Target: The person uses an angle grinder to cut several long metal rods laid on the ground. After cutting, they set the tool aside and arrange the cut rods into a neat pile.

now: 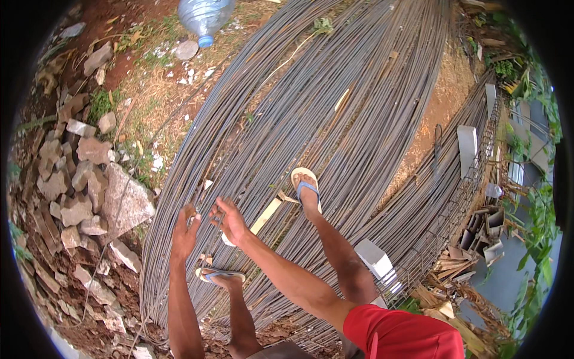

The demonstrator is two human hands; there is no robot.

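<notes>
My left hand (184, 232) hovers over a wide spread of long steel rebar rods (251, 155), its thumb apart from loosely bent fingers. A small pale spot shows at the thumb tip, perhaps the nail. To its right, my right hand (230, 222) is held with fingers bent and spread, and nothing shows in it. Both are above the left edge of the rods. A pale yellow wooden strip (267, 215) lies on the rods just right of my right hand. My feet, in flip-flops (307, 185) with blue straps, stand on the rods.
Broken paving blocks and stones (78, 179) are heaped at the left, with a large concrete chunk (125, 197) beside the rods. A clear plastic bottle (206, 15) lies at the top. At the right are wire mesh (445, 236) and a white-grey block (373, 257).
</notes>
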